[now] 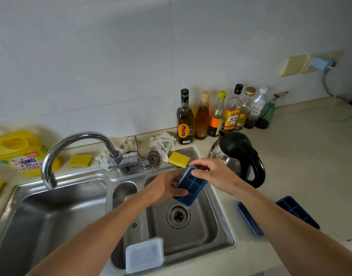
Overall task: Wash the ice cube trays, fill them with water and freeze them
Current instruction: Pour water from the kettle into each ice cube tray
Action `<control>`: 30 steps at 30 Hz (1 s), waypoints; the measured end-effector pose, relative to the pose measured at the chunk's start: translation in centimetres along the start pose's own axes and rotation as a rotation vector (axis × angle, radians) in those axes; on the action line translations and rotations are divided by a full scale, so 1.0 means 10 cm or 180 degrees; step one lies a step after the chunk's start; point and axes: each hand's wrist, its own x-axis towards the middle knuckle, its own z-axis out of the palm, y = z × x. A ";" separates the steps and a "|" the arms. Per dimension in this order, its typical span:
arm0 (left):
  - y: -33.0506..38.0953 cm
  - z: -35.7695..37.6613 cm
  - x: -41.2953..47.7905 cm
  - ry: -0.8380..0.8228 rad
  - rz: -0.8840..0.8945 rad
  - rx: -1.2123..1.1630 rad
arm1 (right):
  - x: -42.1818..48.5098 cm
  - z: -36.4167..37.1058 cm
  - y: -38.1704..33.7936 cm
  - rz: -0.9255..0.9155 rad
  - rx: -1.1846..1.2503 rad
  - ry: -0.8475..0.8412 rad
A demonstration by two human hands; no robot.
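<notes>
While both hands hold it above the right basin (211, 232), the blue tray (192, 185) faces cells-up. Its long axis runs from the person's side away toward the wall, with the far end raised. The left hand (163, 188) wraps the near end, thumb across the rim. The right hand (215, 173) pinches the far end from above. Just below the grip sits the drain (178, 215).

The tap (49, 176) spout lies well to the left of the grip, over the other basin, and shows no water. The left hand is nearer it. Rinsing probably means swinging the spout across or carrying the tray leftward.

A sponge (179, 159) rests just beyond the grip. Right of the grip, on the counter, lies a second tray (298, 213).
</notes>
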 end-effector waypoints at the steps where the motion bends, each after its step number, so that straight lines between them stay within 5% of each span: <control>1: -0.01 -0.01 0.00 -0.0022 0.0015 -0.0023 | 0.00 0.01 0.00 -0.0022 0.0003 0.0006; 12: -0.10 -0.05 0.16 0.0451 -0.0172 -0.0094 | -0.09 0.09 0.29 0.0416 0.0672 0.0002; 17: -0.19 0.14 0.21 0.0461 -0.0286 -0.0990 | -0.18 0.27 0.50 0.0523 0.0979 0.0013; 30: -0.19 1.15 0.33 0.0583 -0.1047 -0.1103 | -0.94 -0.08 1.08 0.1403 0.0601 -0.0013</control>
